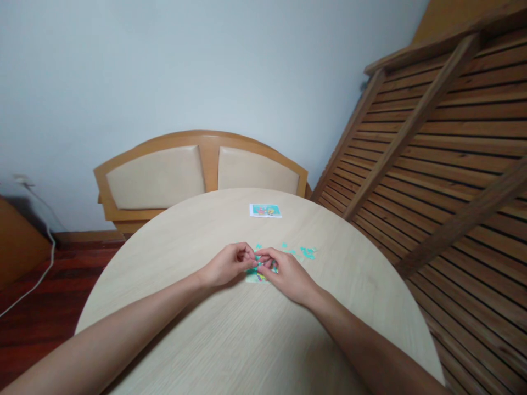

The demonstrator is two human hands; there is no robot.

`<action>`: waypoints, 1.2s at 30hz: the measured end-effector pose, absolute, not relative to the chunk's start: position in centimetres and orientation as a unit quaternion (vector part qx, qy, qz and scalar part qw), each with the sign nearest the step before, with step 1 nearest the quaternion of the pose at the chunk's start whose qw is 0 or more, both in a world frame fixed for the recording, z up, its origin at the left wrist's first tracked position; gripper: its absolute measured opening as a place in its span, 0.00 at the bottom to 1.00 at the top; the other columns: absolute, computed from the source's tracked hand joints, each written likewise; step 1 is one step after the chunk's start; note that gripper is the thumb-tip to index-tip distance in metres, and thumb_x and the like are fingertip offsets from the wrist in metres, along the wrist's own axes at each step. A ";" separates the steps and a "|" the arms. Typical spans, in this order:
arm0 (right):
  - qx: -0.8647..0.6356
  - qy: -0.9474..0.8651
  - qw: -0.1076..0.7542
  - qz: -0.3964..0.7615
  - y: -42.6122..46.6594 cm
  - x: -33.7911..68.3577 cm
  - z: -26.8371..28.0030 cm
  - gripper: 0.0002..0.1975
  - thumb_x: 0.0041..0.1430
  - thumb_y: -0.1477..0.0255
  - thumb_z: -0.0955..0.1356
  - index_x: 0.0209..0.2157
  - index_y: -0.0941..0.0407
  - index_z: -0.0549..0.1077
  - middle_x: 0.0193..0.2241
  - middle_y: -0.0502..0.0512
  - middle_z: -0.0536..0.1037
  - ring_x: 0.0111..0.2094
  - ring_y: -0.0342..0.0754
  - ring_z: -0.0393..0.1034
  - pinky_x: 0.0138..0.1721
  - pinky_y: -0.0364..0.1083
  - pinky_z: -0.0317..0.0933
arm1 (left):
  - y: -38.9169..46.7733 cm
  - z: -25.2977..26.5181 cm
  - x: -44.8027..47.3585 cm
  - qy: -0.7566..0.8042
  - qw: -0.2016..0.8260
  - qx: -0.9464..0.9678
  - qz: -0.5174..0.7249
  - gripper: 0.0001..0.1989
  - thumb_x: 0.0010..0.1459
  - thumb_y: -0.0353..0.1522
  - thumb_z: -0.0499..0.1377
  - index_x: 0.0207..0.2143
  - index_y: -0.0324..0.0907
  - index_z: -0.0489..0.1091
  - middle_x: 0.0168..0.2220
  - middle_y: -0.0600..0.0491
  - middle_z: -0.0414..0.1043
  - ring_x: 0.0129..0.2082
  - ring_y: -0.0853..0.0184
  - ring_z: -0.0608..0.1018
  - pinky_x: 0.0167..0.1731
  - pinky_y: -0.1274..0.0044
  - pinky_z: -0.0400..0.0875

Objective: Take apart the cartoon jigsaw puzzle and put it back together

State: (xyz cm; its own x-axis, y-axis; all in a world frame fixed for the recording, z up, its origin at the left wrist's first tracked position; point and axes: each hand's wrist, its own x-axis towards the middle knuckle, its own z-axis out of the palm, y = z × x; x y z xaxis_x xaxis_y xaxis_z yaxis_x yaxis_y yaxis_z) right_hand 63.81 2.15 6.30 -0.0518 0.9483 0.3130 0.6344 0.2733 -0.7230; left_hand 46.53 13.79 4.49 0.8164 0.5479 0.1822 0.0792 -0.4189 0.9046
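Observation:
My left hand (233, 263) and my right hand (284, 272) meet fingertip to fingertip over the middle of the table, both closed in a pinch. A small green jigsaw puzzle piece (257, 258) shows between the fingertips of the two hands; the fingers cover most of it. Directly beneath lies a partly joined puzzle (257, 277), green with yellow and purple spots, largely hidden by my hands. Loose green puzzle pieces (307, 252) are scattered to the right of my right hand, and one more piece (284, 245) lies just beyond it.
Toward the far edge of the round wooden table (197, 230) lies a small picture card (265, 210) with a pink and a yellow figure. Behind stands a padded headboard (209, 164) against the wall. Slatted wooden panels (432, 137) lean at right; a white cable (51, 252) hangs at left.

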 end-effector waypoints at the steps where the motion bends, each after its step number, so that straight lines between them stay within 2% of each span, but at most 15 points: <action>1: -0.565 -0.693 0.394 0.213 2.1 63.8 6.5 0.15 0.61 0.74 0.69 0.50 0.55 0.76 0.39 0.55 0.82 0.37 0.47 0.75 0.41 0.45 0.67 | 13.4 4.5 46.7 0.194 0.503 0.807 0.243 0.17 0.57 0.44 0.63 0.34 0.38 0.68 0.28 0.53 0.71 0.28 0.69 0.72 0.30 0.77 0.67; 5: -0.571 -0.685 0.396 0.217 2.1 64.6 7.1 0.10 0.62 0.71 0.68 0.43 0.56 0.80 0.38 0.56 0.83 0.38 0.48 0.76 0.43 0.46 0.67 | 12.6 4.9 46.8 0.181 0.457 0.830 0.264 0.14 0.62 0.41 0.59 0.35 0.38 0.70 0.31 0.51 0.74 0.32 0.67 0.75 0.33 0.76 0.70; 9: -0.597 -0.643 0.417 0.237 2.3 66.4 7.2 0.10 0.60 0.68 0.68 0.38 0.58 0.80 0.36 0.57 0.83 0.37 0.49 0.76 0.42 0.46 0.67 | 12.5 5.4 46.2 0.094 0.336 0.905 0.242 0.09 0.65 0.36 0.57 0.43 0.40 0.72 0.42 0.48 0.77 0.43 0.63 0.77 0.48 0.71 0.70; 12: -0.607 -0.613 0.431 0.264 2.6 68.0 6.9 0.12 0.58 0.66 0.69 0.38 0.60 0.79 0.35 0.58 0.82 0.36 0.49 0.75 0.38 0.46 0.67 | 12.6 5.3 45.9 0.011 0.251 0.950 0.187 0.14 0.66 0.33 0.56 0.52 0.43 0.70 0.50 0.47 0.74 0.51 0.62 0.75 0.55 0.70 0.67; 14: -0.612 -0.609 0.429 0.265 2.7 69.1 6.8 0.14 0.58 0.65 0.69 0.40 0.61 0.79 0.35 0.59 0.82 0.36 0.49 0.75 0.38 0.46 0.67 | 12.6 5.2 45.8 -0.020 0.223 0.962 0.155 0.15 0.66 0.32 0.56 0.54 0.44 0.70 0.54 0.46 0.73 0.55 0.61 0.73 0.57 0.70 0.65; 19: -0.640 -0.609 0.396 0.248 2.6 71.3 6.9 0.17 0.58 0.67 0.68 0.44 0.61 0.79 0.38 0.60 0.82 0.36 0.50 0.74 0.40 0.48 0.67 | 12.8 5.2 45.7 -0.030 0.199 0.970 0.135 0.15 0.67 0.32 0.55 0.54 0.46 0.72 0.56 0.47 0.71 0.57 0.61 0.72 0.58 0.70 0.65; 22: -0.652 -0.609 0.376 0.251 2.4 72.2 7.0 0.15 0.56 0.66 0.69 0.41 0.61 0.79 0.35 0.59 0.82 0.34 0.50 0.73 0.39 0.47 0.65 | 12.9 5.4 45.7 -0.035 0.194 0.971 0.135 0.14 0.67 0.32 0.55 0.53 0.46 0.73 0.56 0.47 0.72 0.56 0.61 0.72 0.58 0.70 0.65; 27: -0.655 -0.585 0.358 0.318 1.7 72.9 7.1 0.16 0.51 0.63 0.71 0.36 0.62 0.78 0.29 0.57 0.81 0.30 0.47 0.72 0.32 0.43 0.61 | 13.0 5.6 45.7 -0.031 0.198 0.969 0.144 0.13 0.68 0.32 0.54 0.50 0.45 0.74 0.53 0.48 0.74 0.55 0.62 0.73 0.57 0.71 0.66; 32: -0.670 -0.579 0.325 0.332 1.5 73.1 7.1 0.16 0.48 0.61 0.72 0.29 0.61 0.79 0.22 0.52 0.77 0.24 0.43 0.65 0.26 0.42 0.55 | 13.1 5.6 45.6 -0.026 0.197 0.970 0.141 0.13 0.68 0.32 0.54 0.50 0.45 0.75 0.52 0.47 0.75 0.54 0.61 0.74 0.57 0.70 0.67; 36: -0.679 -0.553 0.307 0.373 1.3 73.3 7.3 0.15 0.47 0.62 0.72 0.27 0.61 0.79 0.19 0.51 0.75 0.22 0.42 0.63 0.24 0.42 0.53 | 13.1 5.5 45.6 -0.027 0.192 0.971 0.138 0.13 0.68 0.32 0.54 0.50 0.45 0.75 0.52 0.47 0.74 0.54 0.62 0.74 0.57 0.70 0.67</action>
